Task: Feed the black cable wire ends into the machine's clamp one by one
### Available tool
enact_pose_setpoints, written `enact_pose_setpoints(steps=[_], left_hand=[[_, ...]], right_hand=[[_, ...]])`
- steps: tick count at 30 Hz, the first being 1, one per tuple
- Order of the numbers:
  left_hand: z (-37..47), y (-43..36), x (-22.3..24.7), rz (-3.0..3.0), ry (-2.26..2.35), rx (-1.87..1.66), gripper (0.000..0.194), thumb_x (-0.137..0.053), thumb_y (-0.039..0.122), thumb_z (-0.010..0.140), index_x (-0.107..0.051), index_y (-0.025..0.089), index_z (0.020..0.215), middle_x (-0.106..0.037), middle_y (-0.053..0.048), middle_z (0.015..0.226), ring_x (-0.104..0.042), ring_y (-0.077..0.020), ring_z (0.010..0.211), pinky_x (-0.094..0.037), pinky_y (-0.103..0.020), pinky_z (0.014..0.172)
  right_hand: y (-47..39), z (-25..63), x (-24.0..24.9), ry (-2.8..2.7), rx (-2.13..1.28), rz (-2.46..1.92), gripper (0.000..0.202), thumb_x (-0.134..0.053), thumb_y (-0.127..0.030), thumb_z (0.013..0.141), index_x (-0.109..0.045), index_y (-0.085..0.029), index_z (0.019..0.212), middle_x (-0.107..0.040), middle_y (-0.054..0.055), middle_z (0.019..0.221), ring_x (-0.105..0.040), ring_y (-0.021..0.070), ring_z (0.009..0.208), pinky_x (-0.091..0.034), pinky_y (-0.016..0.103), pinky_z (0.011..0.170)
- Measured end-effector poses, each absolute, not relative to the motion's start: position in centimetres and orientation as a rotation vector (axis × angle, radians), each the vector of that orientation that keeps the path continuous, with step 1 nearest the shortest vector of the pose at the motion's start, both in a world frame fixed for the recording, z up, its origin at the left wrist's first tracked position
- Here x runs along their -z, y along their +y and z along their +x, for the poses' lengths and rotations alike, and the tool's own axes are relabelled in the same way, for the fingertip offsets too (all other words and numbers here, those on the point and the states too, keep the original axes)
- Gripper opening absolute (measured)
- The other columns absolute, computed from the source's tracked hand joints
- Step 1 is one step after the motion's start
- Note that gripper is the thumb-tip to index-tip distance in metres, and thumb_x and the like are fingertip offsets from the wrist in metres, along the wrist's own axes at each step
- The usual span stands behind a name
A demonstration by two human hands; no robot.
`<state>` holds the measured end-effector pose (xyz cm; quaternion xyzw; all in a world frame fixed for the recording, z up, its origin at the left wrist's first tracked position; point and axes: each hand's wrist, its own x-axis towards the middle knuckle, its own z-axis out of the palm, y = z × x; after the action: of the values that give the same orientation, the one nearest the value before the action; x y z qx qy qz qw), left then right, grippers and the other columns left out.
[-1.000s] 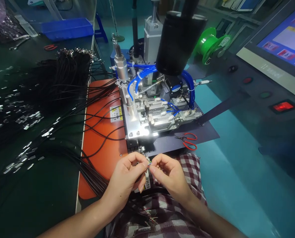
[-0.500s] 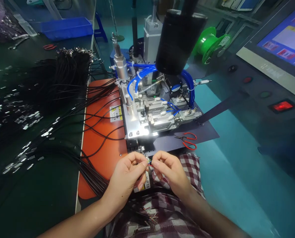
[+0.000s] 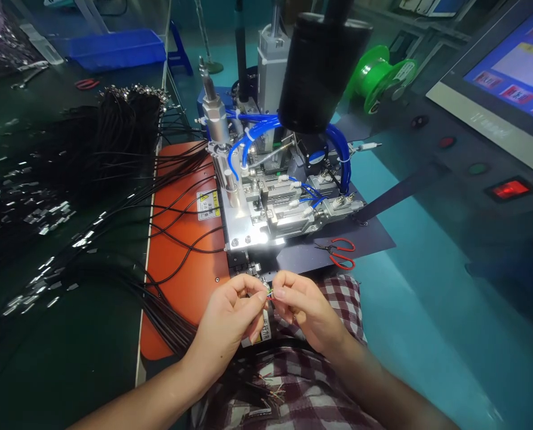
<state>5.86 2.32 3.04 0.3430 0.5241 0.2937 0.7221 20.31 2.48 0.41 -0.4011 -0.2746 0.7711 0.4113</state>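
The thumb and forefinger of the left hand [image 3: 233, 316] are pressed together, and they hold the thin coloured wires [image 3: 270, 295] at the lower middle of the frame. The right hand [image 3: 309, 307] faces it from the right side; its thumb and forefinger are also closed in a narrow pinch on these wires. The wires are in the small gap between the two hands, and red, green and blue can be seen there. Which wire each finger is pressing, I cannot tell.

Below the hands, at the bottom centre, several black cables with loose wire ends [image 3: 275, 393] lie on the checkered cloth [image 3: 315, 400]. To the left of the left hand, a bundle of black cables [image 3: 165, 316] passes over the orange plate [image 3: 195, 298].

Above the hands, in the centre, stands the metal machine [image 3: 244, 221] with blue hoses [image 3: 266, 123]. The red-handled scissors [image 3: 343, 263] lie open on the dark plate [image 3: 378, 239], right of centre.

Farther out, a large pile of black cables [image 3: 125, 128] is at the upper left, near the blue tray [image 3: 118, 51]. A green spool [image 3: 374, 77] and a screen [image 3: 512, 77] are at the upper right.
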Motion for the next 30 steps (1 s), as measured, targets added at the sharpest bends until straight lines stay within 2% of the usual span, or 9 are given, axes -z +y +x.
enact_pose_setpoints(steps=[7,12,15,19,21,24,30], left_hand=[[6.0,2.3,-3.2,0.773,1.158,-0.654,0.018,-0.055,0.032,0.084,-0.049,0.017,0.078,-0.044,0.009,0.04,-0.035,-0.0047,0.037,-0.026,-0.017,0.042],[6.0,2.3,-3.2,0.769,1.164,-0.648,0.017,-0.054,0.032,0.085,-0.049,0.017,0.078,-0.043,0.009,0.038,-0.033,-0.0045,0.037,-0.024,-0.018,0.042],[5.9,2.4,-3.3,0.758,1.137,-0.653,0.017,-0.054,0.031,0.086,-0.049,0.017,0.078,-0.042,0.009,0.037,-0.033,-0.0044,0.036,-0.024,-0.017,0.042],[5.6,2.8,-3.4,0.739,1.046,-0.661,0.012,-0.057,0.026,0.084,-0.05,0.016,0.082,-0.052,0.006,0.052,-0.038,-0.0025,0.036,-0.022,-0.017,0.04],[5.3,2.9,-3.4,0.716,0.988,-0.637,0.012,-0.058,0.024,0.083,-0.05,0.016,0.084,-0.054,0.005,0.058,-0.041,-0.0023,0.035,-0.02,-0.017,0.039],[5.0,3.1,-3.4,0.671,0.947,-0.574,0.011,-0.059,0.024,0.082,-0.051,0.016,0.083,-0.053,0.005,0.056,-0.04,-0.0027,0.034,-0.019,-0.018,0.037],[4.9,3.4,-3.5,0.669,0.971,-0.455,0.015,-0.061,0.024,0.079,-0.054,0.013,0.071,-0.048,0.005,0.048,-0.038,-0.0021,0.033,-0.018,-0.018,0.037]], right_hand=[[2.4,20.3,-0.2,-0.655,-1.97,-0.979,0.019,-0.063,-0.025,0.075,-0.051,-0.016,0.063,-0.043,-0.006,0.051,-0.032,0.0066,0.046,-0.025,0.02,0.045],[1.9,20.3,0.2,-0.757,-1.848,-1.042,0.018,-0.062,-0.029,0.078,-0.056,-0.015,0.068,-0.045,-0.005,0.051,-0.034,0.0063,0.045,-0.026,0.019,0.043],[1.9,20.4,0.5,-0.723,-1.893,-1.037,0.019,-0.063,-0.029,0.078,-0.056,-0.015,0.067,-0.044,-0.006,0.051,-0.033,0.0049,0.042,-0.025,0.019,0.042],[2.6,20.9,0.9,-0.736,-2.011,-0.931,0.021,-0.063,-0.029,0.077,-0.055,-0.014,0.066,-0.044,-0.006,0.051,-0.032,0.0036,0.041,-0.023,0.018,0.041],[3.1,21.3,1.2,-0.839,-2.02,-0.885,0.021,-0.062,-0.031,0.078,-0.056,-0.014,0.068,-0.044,-0.006,0.051,-0.032,0.004,0.041,-0.023,0.018,0.04],[3.8,21.9,1.2,-1.071,-1.969,-0.876,0.019,-0.06,-0.031,0.081,-0.055,-0.015,0.073,-0.045,-0.006,0.052,-0.035,0.0049,0.04,-0.027,0.018,0.04],[5.1,23.0,-0.3,-1.513,-1.818,-0.832,0.013,-0.054,-0.023,0.085,-0.055,-0.014,0.075,-0.048,-0.004,0.059,-0.041,0.0068,0.05,-0.034,0.019,0.048]])
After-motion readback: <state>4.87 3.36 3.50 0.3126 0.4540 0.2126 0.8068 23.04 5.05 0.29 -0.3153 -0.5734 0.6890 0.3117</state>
